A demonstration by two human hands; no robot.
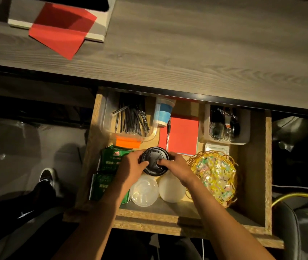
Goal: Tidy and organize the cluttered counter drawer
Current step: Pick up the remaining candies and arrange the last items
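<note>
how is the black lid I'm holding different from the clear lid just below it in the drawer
The black lid is opaque and dark; the clear lid is see-through and pale. The black lid is gripped at its rim by the left hand and right hand; the clear lid lies untouched near the drawer front. Both are round and face up.

Green packets partly under left hand; dark bits in rt clear bin unidentifiable.
</note>
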